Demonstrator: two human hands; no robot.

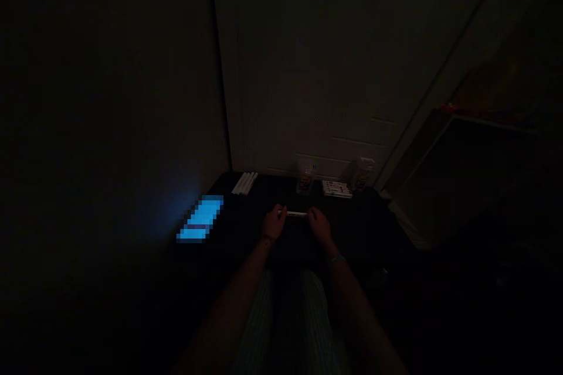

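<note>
over a dark tabletop (241,225), a slim white stick (297,214) is gripped near its ends by the left hand (274,224) and right hand (319,225), its middle exposed between them.

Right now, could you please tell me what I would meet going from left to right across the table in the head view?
Glowing patch, loose white sticks, left hand, held stick, right hand, white pack, right container.
</note>
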